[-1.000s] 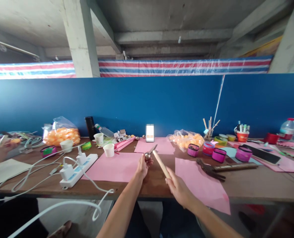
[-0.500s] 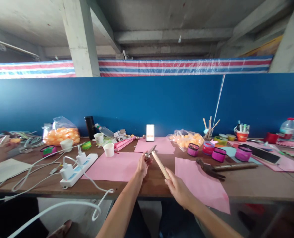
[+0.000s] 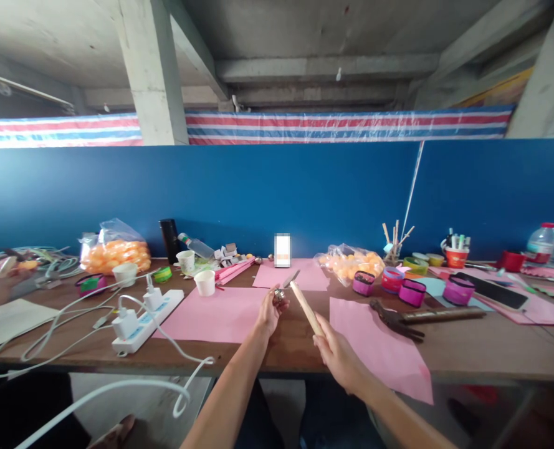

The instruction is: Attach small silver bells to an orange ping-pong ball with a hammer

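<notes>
My left hand [image 3: 268, 317] is closed around a small shiny round metal piece [image 3: 279, 297], held up over the table; its exact kind is too small to tell. In my right hand [image 3: 336, 350] is a small hammer [image 3: 306, 307], gripped near the lower end of its pale wooden handle. The hammer's dark narrow head is just above and to the right of the metal piece, slightly apart from it. Pink paper sheets [image 3: 211, 317] lie on the brown table [image 3: 283, 346] to either side of my hands.
A claw hammer [image 3: 426, 317] rests partly on the right pink sheet. Left are a white power strip [image 3: 148, 321] with trailing cables and a paper cup [image 3: 205, 283]. Bags of orange balls [image 3: 118, 254] and purple bands [image 3: 412, 292] stand farther back. Another person's hand [image 3: 0, 280] shows far left.
The hammer in my right hand has moved slightly right, away from the metal piece, which shows more now. My left hand has hardly moved.
</notes>
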{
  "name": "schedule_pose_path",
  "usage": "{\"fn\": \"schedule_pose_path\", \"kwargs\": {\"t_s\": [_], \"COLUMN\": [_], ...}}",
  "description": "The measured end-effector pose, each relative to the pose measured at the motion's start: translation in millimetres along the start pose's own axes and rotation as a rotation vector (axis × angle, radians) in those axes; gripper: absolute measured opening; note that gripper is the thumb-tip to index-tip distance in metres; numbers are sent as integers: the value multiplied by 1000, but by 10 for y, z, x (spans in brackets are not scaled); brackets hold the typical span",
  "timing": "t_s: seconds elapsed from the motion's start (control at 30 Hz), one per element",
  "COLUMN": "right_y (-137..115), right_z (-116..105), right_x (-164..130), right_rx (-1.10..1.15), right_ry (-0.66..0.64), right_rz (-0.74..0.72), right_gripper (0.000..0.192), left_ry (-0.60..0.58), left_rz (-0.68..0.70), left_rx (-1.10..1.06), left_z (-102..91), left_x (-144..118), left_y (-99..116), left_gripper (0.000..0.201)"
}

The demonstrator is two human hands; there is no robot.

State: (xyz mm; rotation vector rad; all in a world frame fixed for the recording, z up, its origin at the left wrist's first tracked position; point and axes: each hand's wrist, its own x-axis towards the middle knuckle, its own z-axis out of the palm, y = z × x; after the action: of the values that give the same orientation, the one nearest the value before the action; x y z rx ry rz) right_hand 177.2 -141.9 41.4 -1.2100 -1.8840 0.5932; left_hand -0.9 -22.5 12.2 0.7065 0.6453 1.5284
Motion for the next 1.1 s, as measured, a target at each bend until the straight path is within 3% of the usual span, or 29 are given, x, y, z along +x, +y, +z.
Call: {"fn": "schedule_pose_path", "kwargs": {"t_s": [0.2, 0.43, 0.7, 1.1], "right_y": [3, 39, 38, 23], "right_z": [17, 7, -12, -42], "right_x": [3, 3, 23, 16], "right_rx": [2, 33, 74, 60], "right_ry": [-15, -39, -79, -104], "right_rz": [-36, 31, 59, 63], "right_gripper": [44, 45, 45, 44], "left_ry": [11, -59, -71, -87], "left_rz": [17, 41, 34, 36], "left_rx": [13, -1, -12, -18], "left_z": [-21, 9, 1, -3], "left_x": [30, 2, 8, 10], "left_y": [-29, -7, -15, -6], "left_gripper": [36, 30, 39, 34]}}
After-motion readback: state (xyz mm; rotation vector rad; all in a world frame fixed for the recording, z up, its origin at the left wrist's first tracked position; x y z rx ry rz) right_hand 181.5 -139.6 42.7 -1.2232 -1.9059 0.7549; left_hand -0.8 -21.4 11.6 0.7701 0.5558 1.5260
